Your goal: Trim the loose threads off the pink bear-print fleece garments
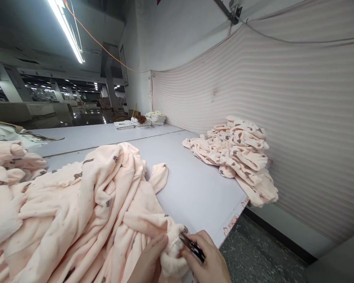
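Note:
A pale pink fleece garment (106, 196) with small brown printed figures lies heaped over the near left of the table. Its gathered cuff (174, 247) is at the bottom centre, between my two hands. My left hand (149, 259) grips the fabric beside this cuff, fingers partly hidden by the cloth. In my right hand (208, 255) is a pair of black thread snips (194, 248), held between thumb and fingers. The tips of the snips point up and left, close against the cuff.
A folded pile of matching pink garments (242, 153) sits at the table's right edge, by a striped cloth curtain (283, 98). Stacks of white paper or cards (141, 121) stand at the back. More pink fabric (14, 157) and white material (11, 133) lie left. The table (191, 188) ends at right, above dark floor.

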`<state>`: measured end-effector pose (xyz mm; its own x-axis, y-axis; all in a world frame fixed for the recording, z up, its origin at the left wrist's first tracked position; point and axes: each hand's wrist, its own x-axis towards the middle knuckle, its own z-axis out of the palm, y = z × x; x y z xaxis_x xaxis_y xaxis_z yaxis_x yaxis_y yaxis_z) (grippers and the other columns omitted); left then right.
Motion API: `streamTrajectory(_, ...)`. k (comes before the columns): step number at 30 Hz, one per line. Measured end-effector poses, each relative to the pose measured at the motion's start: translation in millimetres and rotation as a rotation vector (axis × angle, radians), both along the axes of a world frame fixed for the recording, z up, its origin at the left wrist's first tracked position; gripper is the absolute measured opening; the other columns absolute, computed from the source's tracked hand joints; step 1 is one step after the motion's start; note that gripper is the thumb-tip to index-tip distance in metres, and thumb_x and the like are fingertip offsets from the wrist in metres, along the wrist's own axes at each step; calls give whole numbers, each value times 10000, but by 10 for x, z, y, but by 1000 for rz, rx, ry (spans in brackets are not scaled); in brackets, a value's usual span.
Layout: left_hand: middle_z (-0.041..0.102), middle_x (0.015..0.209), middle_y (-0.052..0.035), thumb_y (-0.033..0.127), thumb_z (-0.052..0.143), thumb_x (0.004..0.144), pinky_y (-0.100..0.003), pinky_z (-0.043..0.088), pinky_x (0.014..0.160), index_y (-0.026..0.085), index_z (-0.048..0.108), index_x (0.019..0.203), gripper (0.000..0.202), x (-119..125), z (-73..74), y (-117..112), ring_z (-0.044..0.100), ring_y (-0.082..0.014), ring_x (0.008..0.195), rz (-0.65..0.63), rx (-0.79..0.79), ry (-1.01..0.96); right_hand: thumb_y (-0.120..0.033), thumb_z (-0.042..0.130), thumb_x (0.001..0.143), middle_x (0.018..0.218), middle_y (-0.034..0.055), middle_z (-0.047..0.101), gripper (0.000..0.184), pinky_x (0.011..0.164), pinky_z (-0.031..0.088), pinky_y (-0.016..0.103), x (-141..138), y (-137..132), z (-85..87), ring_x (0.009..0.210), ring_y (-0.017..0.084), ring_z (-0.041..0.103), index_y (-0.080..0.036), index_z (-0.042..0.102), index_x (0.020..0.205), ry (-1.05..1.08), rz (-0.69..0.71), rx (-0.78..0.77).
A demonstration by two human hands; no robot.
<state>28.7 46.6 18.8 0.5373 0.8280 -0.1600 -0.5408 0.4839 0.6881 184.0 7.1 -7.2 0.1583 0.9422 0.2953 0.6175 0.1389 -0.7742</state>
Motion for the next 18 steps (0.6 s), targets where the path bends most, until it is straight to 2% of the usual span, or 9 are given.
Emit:
streamTrajectory(3,721,994,-133,349,556,803,-471,444,937,132,730,966,322,-5,15,-5,625,-313,1014,-49,-10,-53,-396,593,802,881,5,633,314,602,496,212,40,-86,52,720,173,657,-330,651,1103,-8,52,27)
streamTrajectory(6,721,1006,-124,325,557,806,-468,431,960,134,727,977,308,-10,-1,-8,611,-309,1048,-26,16,-30,-370,540,852,884,19,661,245,574,487,203,40,-97,127,731,182,654,-329,679,1049,-90,22,41)
streamTrajectory(8,728,986,-115,298,561,812,-444,416,980,132,726,980,287,-9,-12,-6,603,-295,1066,-12,31,-34,-373,506,875,857,21,667,237,545,470,192,26,-80,161,731,177,655,-322,691,1014,-66,3,47)
streamTrajectory(12,723,992,-113,287,527,834,-419,418,974,128,721,984,292,-15,-18,-5,601,-280,1064,-22,22,-47,-374,566,821,873,19,660,242,559,469,199,7,-69,195,722,179,648,-315,689,1021,-66,21,45)
streamTrajectory(14,708,1024,-117,306,509,841,-415,421,966,129,707,1005,312,-44,-21,-14,602,-276,1055,-7,28,-17,-367,551,838,870,27,658,229,568,469,204,29,-73,204,734,183,643,-305,698,1003,-48,48,26)
streamTrajectory(16,700,1026,-105,318,500,842,-422,430,946,163,677,1058,320,-87,-14,-23,610,-269,1031,12,86,102,-377,543,858,834,30,662,215,617,478,212,89,-65,196,754,184,642,-275,716,934,93,76,10)
streamTrajectory(18,684,1034,-85,299,546,804,-428,423,940,212,692,992,254,-112,15,-10,591,-275,1049,26,314,399,-429,568,842,778,29,665,245,635,485,226,173,-29,164,726,185,636,-234,714,872,316,43,-9)
